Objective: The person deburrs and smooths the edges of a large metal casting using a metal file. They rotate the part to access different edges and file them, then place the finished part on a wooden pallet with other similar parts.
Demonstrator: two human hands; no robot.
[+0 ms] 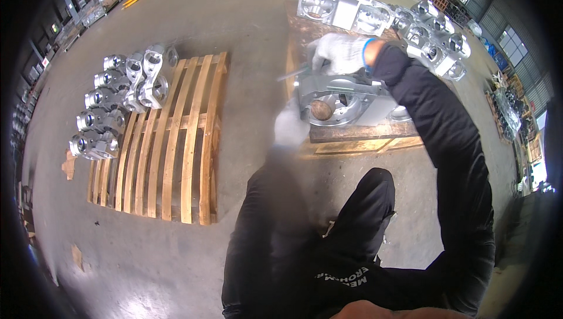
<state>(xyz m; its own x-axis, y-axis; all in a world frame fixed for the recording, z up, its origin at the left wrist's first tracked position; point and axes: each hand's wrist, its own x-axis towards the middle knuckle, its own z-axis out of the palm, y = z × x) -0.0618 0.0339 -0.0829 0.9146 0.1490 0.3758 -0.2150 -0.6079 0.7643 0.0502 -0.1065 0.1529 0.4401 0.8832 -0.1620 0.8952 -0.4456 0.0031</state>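
Note:
A large silver metal casting (346,99) with a round bore lies on a wooden pallet (358,137) in front of me. My right hand (340,52), in a white glove, rests on the casting's top edge and grips a thin rod-like tool (292,74) that points left. My left hand (291,125), also gloved and blurred, presses against the casting's left side near the bore. Whether it grips anything there is unclear.
More silver castings (431,34) crowd the far end of the same pallet. To the left, a second wooden pallet (170,143) carries a row of similar castings (111,105) at its far-left edge. Grey concrete floor (234,37) surrounds both.

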